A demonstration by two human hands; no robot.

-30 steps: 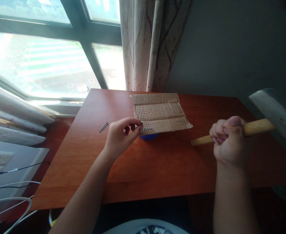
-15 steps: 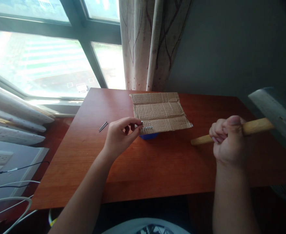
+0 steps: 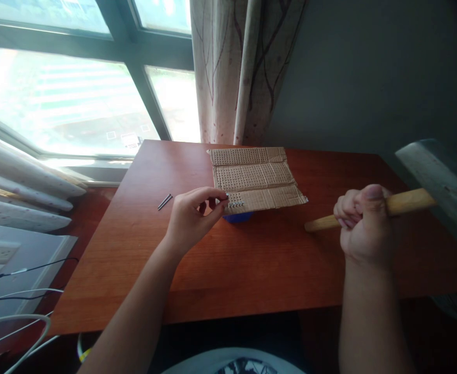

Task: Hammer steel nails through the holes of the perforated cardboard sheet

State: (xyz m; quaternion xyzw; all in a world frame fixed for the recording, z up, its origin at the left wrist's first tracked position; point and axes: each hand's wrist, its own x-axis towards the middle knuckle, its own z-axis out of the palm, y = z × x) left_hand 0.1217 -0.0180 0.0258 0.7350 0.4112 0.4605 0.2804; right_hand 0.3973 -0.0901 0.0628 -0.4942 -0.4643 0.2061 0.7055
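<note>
A sheet of cardboard [image 3: 255, 176] dotted with rows of small holes rests on something blue [image 3: 238, 217], mostly hidden underneath. At its near left corner my left hand [image 3: 197, 210] is closed in a pinch, thumb and forefinger around a nail whose small bright tip of metal shows at the fingertips. Beside those fingers, several shiny nail heads [image 3: 236, 204] form a short row in the cardboard. My right hand [image 3: 364, 218] wraps around the wooden handle of a hammer [image 3: 411, 201], raised to the right, its grey metal head pointing away from the cardboard.
Two loose nails [image 3: 165, 201] lie on the reddish-brown wooden table [image 3: 228, 270], left of the cardboard. Behind the table hang a curtain [image 3: 232, 72] and a window [image 3: 76, 104]. Cables [image 3: 26, 296] and a wall socket [image 3: 0, 253] are at the lower left.
Almost nothing differs. The raised hammer and my right hand have shifted very slightly left; my left hand keeps its pinch at the cardboard.
</note>
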